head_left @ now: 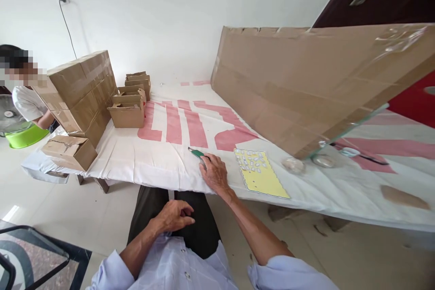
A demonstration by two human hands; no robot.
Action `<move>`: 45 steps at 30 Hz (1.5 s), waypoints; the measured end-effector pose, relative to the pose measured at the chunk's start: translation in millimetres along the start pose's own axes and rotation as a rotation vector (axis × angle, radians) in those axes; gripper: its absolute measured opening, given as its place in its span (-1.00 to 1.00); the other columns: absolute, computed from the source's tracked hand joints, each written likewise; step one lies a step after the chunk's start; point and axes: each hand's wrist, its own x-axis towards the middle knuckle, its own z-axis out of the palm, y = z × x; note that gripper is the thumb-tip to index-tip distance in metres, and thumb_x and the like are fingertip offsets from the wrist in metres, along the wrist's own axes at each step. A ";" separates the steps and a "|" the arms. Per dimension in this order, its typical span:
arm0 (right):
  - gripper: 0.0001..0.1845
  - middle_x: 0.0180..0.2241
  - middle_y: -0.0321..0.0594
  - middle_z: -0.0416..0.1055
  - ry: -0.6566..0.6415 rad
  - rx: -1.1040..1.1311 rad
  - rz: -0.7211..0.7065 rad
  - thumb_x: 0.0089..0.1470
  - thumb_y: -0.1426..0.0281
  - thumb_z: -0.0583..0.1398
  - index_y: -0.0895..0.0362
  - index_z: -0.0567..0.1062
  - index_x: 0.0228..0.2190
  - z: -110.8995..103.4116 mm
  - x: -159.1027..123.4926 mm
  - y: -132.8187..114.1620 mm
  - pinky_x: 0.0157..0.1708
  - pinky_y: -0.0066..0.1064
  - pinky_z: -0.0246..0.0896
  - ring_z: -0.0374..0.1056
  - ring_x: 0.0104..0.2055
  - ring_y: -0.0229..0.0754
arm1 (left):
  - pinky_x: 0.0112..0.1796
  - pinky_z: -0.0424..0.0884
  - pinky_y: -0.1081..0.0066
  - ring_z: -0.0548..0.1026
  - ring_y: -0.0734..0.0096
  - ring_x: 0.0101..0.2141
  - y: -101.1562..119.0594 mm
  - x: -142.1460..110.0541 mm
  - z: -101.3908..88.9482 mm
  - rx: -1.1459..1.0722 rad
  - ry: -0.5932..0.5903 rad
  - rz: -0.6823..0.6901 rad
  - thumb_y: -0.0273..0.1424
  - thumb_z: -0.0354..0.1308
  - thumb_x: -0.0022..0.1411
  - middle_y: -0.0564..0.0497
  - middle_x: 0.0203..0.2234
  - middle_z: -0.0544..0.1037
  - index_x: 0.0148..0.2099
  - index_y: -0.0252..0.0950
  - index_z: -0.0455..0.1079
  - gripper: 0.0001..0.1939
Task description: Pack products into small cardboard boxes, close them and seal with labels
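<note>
My right hand [215, 174] rests at the front edge of the cloth-covered table, its fingers closed around a green utility knife [197, 152]. The knife's tip points away and to the left; part of its handle is hidden under the fingers. Over my lap is my left hand [175, 215], loosely curled, with the thumb apart and nothing held in it. Just right of my right hand lies a yellow sheet [268, 183] bearing rows of small pale pieces.
A large cardboard box [288, 77] stands at the right, with tape rolls [294, 165] and scissors [369, 157] beside it. Stacked boxes [90, 90], small open boxes [127, 115] and a closed box [73, 152] occupy the left. A person [30, 99] sits beyond the stack.
</note>
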 end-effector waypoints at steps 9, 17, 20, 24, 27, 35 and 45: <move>-0.66 0.12 0.10 0.59 0.007 0.001 -0.005 0.32 0.41 0.19 0.14 0.68 0.02 5.1 -4.0 3.6 0.07 -0.05 0.35 0.43 0.11 0.16 | -0.04 0.57 0.26 0.70 0.13 -0.13 -39.6 -22.3 21.8 0.064 -0.085 -0.204 -0.40 0.46 0.22 -0.07 -0.20 0.74 -0.01 -0.31 0.69 -0.72; -0.68 0.07 0.08 0.60 0.034 0.012 -0.016 0.30 0.41 0.18 0.13 0.68 -0.03 2.8 -4.4 0.1 0.02 -0.07 0.32 0.43 0.07 0.14 | -0.03 0.55 0.24 0.68 0.12 -0.11 -41.8 -17.8 26.2 0.074 -0.091 -0.215 -0.40 0.49 0.20 -0.07 -0.19 0.73 -0.01 -0.30 0.66 -0.70; -0.69 0.04 0.07 0.60 0.038 0.018 -0.013 0.28 0.43 0.19 0.11 0.69 -0.05 3.1 -4.3 0.2 0.01 -0.07 0.32 0.43 0.05 0.13 | -0.04 0.54 0.26 0.68 0.13 -0.11 -43.5 -18.4 26.6 0.060 -0.083 -0.216 -0.41 0.49 0.20 -0.08 -0.19 0.73 0.00 -0.31 0.67 -0.69; -0.69 0.05 0.07 0.59 0.026 0.023 -0.016 0.27 0.44 0.19 0.12 0.70 -0.06 3.0 -4.2 0.5 -0.01 -0.07 0.33 0.43 0.04 0.14 | -0.05 0.55 0.27 0.69 0.14 -0.11 -43.0 -20.0 26.2 0.025 -0.066 -0.212 -0.40 0.48 0.21 -0.06 -0.17 0.74 0.03 -0.30 0.68 -0.68; -0.68 0.05 0.08 0.59 0.021 0.022 -0.020 0.27 0.44 0.19 0.11 0.70 -0.04 2.7 -4.3 1.3 -0.04 -0.08 0.32 0.43 0.04 0.14 | -0.06 0.55 0.29 0.69 0.15 -0.12 -40.4 -20.7 25.9 -0.010 -0.050 -0.208 -0.40 0.48 0.22 -0.06 -0.18 0.74 0.02 -0.30 0.68 -0.69; -0.68 0.06 0.09 0.59 0.026 0.028 -0.020 0.27 0.42 0.19 0.11 0.70 -0.05 6.7 -8.9 5.8 -0.03 -0.06 0.32 0.43 0.05 0.17 | -0.07 0.56 0.26 0.68 0.15 -0.17 -37.0 -24.5 24.2 -0.113 0.009 -0.198 -0.42 0.49 0.17 -0.05 -0.25 0.73 -0.05 -0.31 0.70 -0.73; -0.60 0.05 0.07 0.57 -0.009 0.033 0.007 0.24 0.46 0.18 0.10 0.70 0.02 -3.7 -1.0 -1.0 0.03 -0.06 0.31 0.36 0.08 0.16 | 0.09 0.59 0.15 0.69 0.06 0.05 94.6 -54.1 -45.2 -0.280 -0.130 0.385 -0.19 0.34 0.43 -0.13 0.09 0.73 0.33 -0.09 0.64 -0.53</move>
